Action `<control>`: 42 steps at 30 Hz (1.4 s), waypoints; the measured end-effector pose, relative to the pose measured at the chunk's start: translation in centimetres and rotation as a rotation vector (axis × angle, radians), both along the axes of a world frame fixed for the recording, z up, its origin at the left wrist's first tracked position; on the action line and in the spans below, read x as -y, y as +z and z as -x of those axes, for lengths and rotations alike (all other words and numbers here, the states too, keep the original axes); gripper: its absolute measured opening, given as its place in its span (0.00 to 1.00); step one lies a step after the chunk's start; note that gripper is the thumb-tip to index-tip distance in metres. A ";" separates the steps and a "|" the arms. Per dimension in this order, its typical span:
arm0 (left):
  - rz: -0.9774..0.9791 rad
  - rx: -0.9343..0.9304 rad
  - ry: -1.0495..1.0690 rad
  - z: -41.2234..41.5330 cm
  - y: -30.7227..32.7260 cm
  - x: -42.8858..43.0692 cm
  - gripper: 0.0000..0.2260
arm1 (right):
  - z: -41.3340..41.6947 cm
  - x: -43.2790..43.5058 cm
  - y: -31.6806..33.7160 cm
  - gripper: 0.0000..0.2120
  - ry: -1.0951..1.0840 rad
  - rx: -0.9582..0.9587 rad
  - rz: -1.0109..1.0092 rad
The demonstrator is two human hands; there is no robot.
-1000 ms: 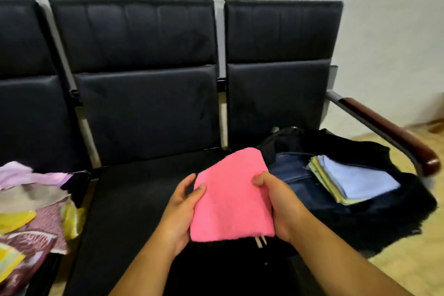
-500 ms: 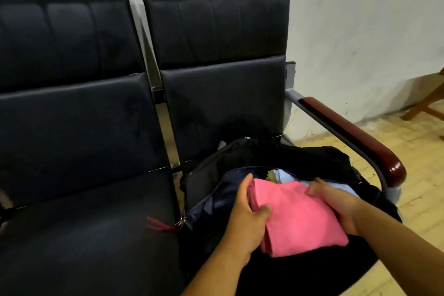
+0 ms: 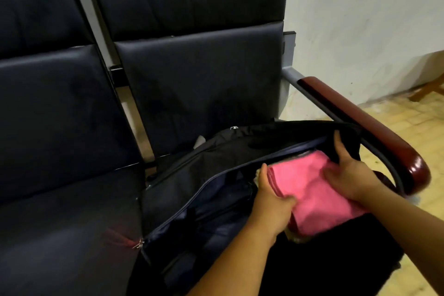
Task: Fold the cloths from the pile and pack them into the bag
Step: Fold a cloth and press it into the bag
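"Where is the pink cloth?"

"In the mouth of the open bag, toward the right edge of the end chair. The left hand pinches its left fold; the right hand lies flat on top, fingers straight."

"Handling?"

"Probably soft, light, floppy: hold both folded edges."
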State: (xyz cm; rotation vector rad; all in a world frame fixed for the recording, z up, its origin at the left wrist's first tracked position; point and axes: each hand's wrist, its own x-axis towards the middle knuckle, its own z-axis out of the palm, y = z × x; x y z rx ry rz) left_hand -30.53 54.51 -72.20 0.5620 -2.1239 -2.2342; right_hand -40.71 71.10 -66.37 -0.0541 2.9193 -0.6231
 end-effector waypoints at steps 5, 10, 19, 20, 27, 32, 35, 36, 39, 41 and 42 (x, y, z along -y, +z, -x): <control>0.063 -0.087 -0.022 -0.8 0.6 -0.3 0.43 | 1.0 -0.3 -1.5 0.45 0.083 -0.159 -0.053; -0.093 -0.021 0.097 0.7 -0.1 -0.3 0.44 | 2.0 -0.3 -0.9 0.44 0.094 -0.196 -0.018; -0.013 -0.041 -0.023 -1.5 2.1 -1.2 0.38 | 2.8 1.2 1.1 0.35 0.139 -0.165 -0.153; -0.021 -0.034 -0.008 -1.4 2.1 -1.3 0.39 | 3.0 1.3 1.5 0.32 0.157 -0.200 -0.147; 0.130 -0.036 0.079 -1.8 0.9 -0.8 0.44 | 0.9 -0.6 -1.2 0.36 0.176 -0.112 -0.243; 0.631 -0.185 0.072 -2.9 1.1 -0.4 0.40 | -2.2 0.8 -1.1 0.16 0.389 -0.639 -0.341; 0.980 -0.279 -0.259 -2.0 0.8 0.3 0.37 | -2.7 2.1 -2.3 0.23 0.603 -0.474 -0.348; 1.056 -0.217 -0.371 -1.6 0.5 0.8 0.40 | -2.4 2.2 -2.9 0.30 0.590 -0.326 -0.373; 1.156 -0.032 -0.543 -0.8 -0.6 2.0 0.50 | -1.8 1.4 -5.1 0.42 0.544 -0.057 -0.423; 1.147 0.015 -0.565 -0.6 -1.2 2.3 0.52 | -2.1 1.2 -6.3 0.39 0.525 -0.082 -0.387; 1.123 0.037 -0.569 -0.5 -1.5 2.3 0.53 | -2.5 1.4 -6.6 0.37 0.508 -0.092 -0.373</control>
